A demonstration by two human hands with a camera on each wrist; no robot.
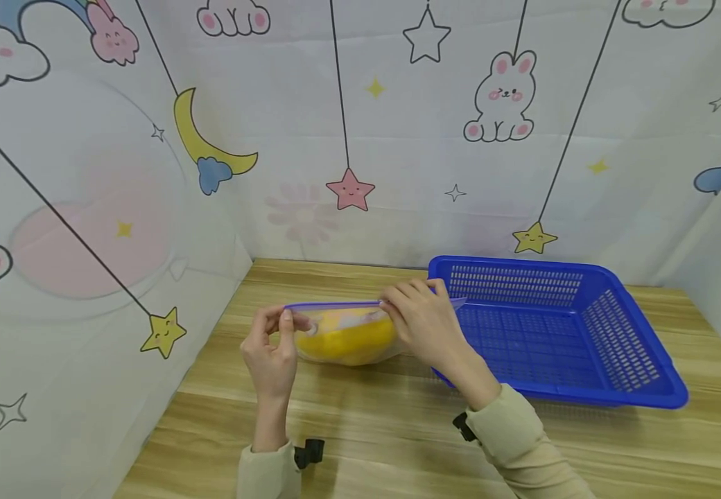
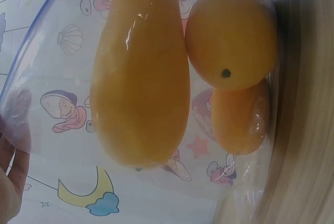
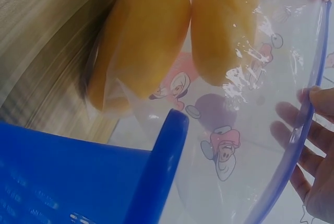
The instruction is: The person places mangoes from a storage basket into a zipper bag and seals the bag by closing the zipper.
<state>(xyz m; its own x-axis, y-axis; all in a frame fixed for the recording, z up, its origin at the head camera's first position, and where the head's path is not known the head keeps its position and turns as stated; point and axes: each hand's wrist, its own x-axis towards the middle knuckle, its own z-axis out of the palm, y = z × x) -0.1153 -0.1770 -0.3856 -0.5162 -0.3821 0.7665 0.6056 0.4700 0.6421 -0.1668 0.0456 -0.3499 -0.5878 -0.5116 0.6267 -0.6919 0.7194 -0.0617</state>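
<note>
A clear zip-top bag, printed with small cartoon figures, has a blue-purple strip along its top edge. Several yellow fruits or vegetables lie inside: in the left wrist view a long pear-shaped one, a round one with a dark spot, and a shorter oblong one. My left hand pinches the strip at its left end. Farther right, my right hand pinches the same strip between thumb and fingers, which show through the plastic in the right wrist view. The bag's right corner overlaps the basket's edge.
A blue plastic basket with slotted walls stands right of the bag; its rim comes near the bag in the right wrist view. The wood-grain table is backed by a cartoon-printed cloth, which also hangs along the left side.
</note>
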